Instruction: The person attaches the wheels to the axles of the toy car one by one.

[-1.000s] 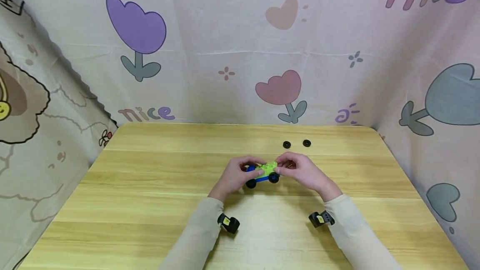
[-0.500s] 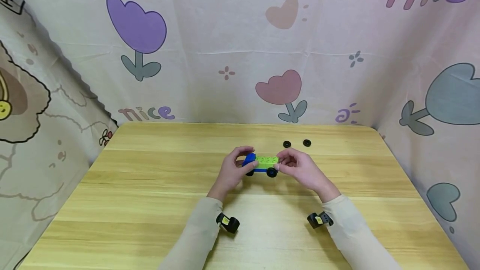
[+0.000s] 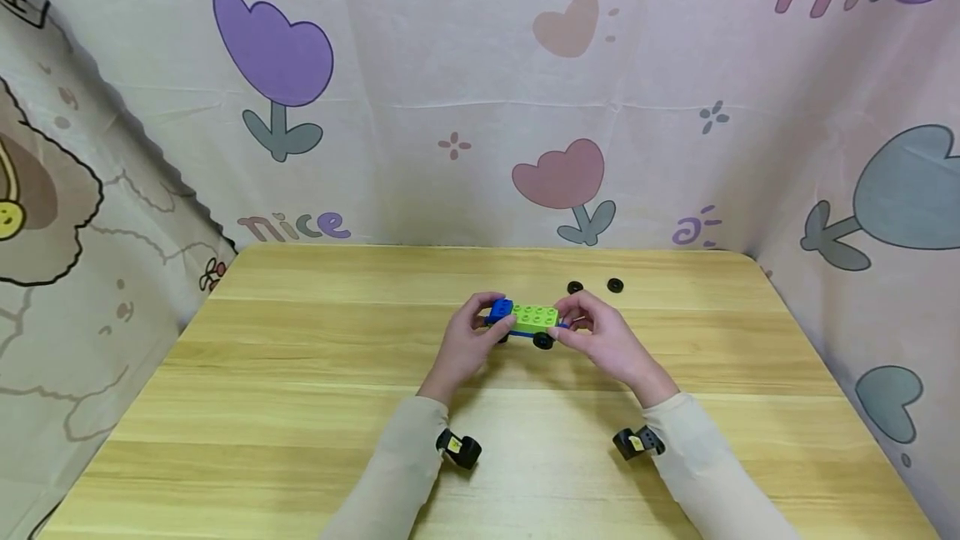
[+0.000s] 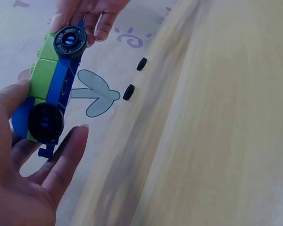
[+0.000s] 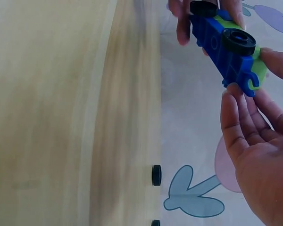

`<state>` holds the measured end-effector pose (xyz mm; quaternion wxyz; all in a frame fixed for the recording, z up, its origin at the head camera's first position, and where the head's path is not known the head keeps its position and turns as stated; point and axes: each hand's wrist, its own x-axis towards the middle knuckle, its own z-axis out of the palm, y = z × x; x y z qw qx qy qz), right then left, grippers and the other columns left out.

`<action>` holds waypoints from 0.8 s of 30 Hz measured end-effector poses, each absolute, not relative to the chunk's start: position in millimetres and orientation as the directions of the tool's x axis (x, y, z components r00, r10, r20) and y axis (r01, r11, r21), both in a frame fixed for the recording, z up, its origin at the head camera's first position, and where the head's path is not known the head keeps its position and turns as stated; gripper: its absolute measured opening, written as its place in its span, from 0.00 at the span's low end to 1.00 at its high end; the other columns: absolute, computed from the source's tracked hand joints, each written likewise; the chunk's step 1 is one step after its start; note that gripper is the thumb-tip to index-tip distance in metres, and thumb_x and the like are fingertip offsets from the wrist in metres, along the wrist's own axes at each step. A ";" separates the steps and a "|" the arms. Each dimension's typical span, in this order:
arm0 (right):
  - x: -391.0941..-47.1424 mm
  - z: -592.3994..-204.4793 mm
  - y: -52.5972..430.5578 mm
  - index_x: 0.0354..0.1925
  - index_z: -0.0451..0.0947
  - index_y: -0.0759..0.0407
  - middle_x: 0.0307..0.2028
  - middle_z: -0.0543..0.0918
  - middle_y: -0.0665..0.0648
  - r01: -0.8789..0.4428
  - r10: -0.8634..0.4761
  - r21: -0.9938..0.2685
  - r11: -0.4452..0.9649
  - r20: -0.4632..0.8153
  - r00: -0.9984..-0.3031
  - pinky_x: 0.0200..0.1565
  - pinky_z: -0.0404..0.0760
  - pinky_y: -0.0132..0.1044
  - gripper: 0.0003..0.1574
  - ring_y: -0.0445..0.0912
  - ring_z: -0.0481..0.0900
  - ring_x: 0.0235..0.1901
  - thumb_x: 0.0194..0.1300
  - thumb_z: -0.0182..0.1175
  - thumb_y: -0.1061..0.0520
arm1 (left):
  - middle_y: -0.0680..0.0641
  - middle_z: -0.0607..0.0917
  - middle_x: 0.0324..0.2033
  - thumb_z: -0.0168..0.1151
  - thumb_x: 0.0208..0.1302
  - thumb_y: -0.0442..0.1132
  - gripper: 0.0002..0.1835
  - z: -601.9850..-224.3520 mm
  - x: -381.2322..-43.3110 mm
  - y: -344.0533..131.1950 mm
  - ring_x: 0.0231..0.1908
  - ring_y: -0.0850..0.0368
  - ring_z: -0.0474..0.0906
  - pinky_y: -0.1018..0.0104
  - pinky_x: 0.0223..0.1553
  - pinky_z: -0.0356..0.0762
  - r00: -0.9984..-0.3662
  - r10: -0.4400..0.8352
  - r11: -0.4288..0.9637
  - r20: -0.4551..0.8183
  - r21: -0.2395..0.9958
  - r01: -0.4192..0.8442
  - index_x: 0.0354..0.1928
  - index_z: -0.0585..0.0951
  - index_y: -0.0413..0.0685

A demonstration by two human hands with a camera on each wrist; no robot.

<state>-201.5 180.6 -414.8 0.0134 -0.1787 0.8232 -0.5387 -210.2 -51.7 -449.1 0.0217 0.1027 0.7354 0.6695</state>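
A toy car (image 3: 534,319) built of bricks, lime green on a blue base with a blue front block, is held up between both hands over the table. My left hand (image 3: 467,342) grips its blue front end, thumb along the near side. At the rear, my right hand (image 3: 603,342) pinches the green brick by the blue hitch. The left wrist view shows two black wheels on one side of the car (image 4: 43,77). From the right wrist view, the car's blue underside (image 5: 221,47) shows, with a hook at its end.
Two loose black tyres lie near the table's far edge, the right one (image 3: 615,285) beside the left one (image 3: 575,287), just beyond my right hand. A printed cloth (image 3: 420,107) hangs behind the wooden table (image 3: 300,357).
Both hands have raised the toy car a little and moved it away from me. It has also turned, so its studded top and blue rear hitch now show.
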 end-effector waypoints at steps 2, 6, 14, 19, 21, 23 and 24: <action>-201.6 -415.0 180.3 0.48 0.76 0.62 0.41 0.80 0.56 -0.289 -0.303 -0.886 0.362 0.181 -0.936 0.49 0.77 0.44 0.18 0.50 0.77 0.41 0.62 0.69 0.60 | 0.43 0.77 0.56 0.66 0.65 0.46 0.26 -449.4 -209.3 -51.9 0.45 0.48 0.79 0.54 0.39 0.83 -0.979 0.178 0.072 0.102 0.991 0.116 0.61 0.74 0.45; -202.0 -415.8 179.3 0.47 0.76 0.62 0.40 0.80 0.56 -0.309 -0.299 -0.879 0.362 0.205 -0.932 0.48 0.77 0.45 0.19 0.50 0.77 0.40 0.60 0.70 0.62 | 0.45 0.77 0.56 0.66 0.65 0.48 0.24 -449.3 -207.9 -52.1 0.39 0.50 0.81 0.51 0.33 0.84 -0.980 0.173 0.044 0.100 0.993 0.109 0.60 0.76 0.48; -201.3 -416.8 177.8 0.50 0.75 0.63 0.43 0.78 0.57 -0.308 -0.297 -0.881 0.359 0.205 -0.933 0.47 0.78 0.48 0.22 0.52 0.76 0.42 0.58 0.70 0.64 | 0.40 0.78 0.54 0.65 0.66 0.35 0.20 -450.9 -210.4 -51.9 0.42 0.48 0.81 0.52 0.40 0.83 -0.972 0.173 -0.096 0.158 0.985 0.143 0.59 0.76 0.42; -200.6 -416.7 177.7 0.55 0.72 0.65 0.46 0.78 0.59 -0.297 -0.301 -0.889 0.350 0.193 -0.934 0.47 0.78 0.45 0.26 0.52 0.76 0.44 0.61 0.69 0.62 | 0.38 0.76 0.56 0.64 0.65 0.29 0.21 -449.7 -211.3 -52.4 0.45 0.47 0.80 0.52 0.43 0.82 -0.971 0.171 -0.126 0.165 0.982 0.144 0.60 0.75 0.37; -200.7 -416.8 177.6 0.56 0.71 0.67 0.48 0.78 0.59 -0.285 -0.305 -0.894 0.346 0.181 -0.935 0.47 0.78 0.44 0.26 0.52 0.76 0.45 0.64 0.67 0.59 | 0.37 0.76 0.56 0.63 0.65 0.27 0.21 -449.2 -211.5 -52.8 0.46 0.46 0.79 0.52 0.43 0.82 -0.971 0.174 -0.129 0.166 0.981 0.145 0.60 0.74 0.35; -200.8 -417.3 177.4 0.57 0.70 0.68 0.48 0.78 0.59 -0.267 -0.307 -0.898 0.349 0.159 -0.938 0.47 0.78 0.42 0.26 0.51 0.77 0.46 0.66 0.65 0.56 | 0.35 0.75 0.57 0.62 0.65 0.25 0.22 -448.7 -211.3 -53.3 0.47 0.45 0.79 0.53 0.43 0.82 -0.968 0.179 -0.133 0.177 0.979 0.155 0.60 0.74 0.34; -200.6 -417.4 177.2 0.58 0.70 0.68 0.48 0.78 0.59 -0.257 -0.309 -0.900 0.353 0.147 -0.940 0.47 0.78 0.42 0.27 0.51 0.77 0.46 0.67 0.64 0.55 | 0.35 0.74 0.57 0.62 0.64 0.24 0.22 -448.8 -211.2 -53.6 0.48 0.44 0.78 0.53 0.43 0.82 -0.966 0.182 -0.136 0.185 0.977 0.161 0.60 0.74 0.33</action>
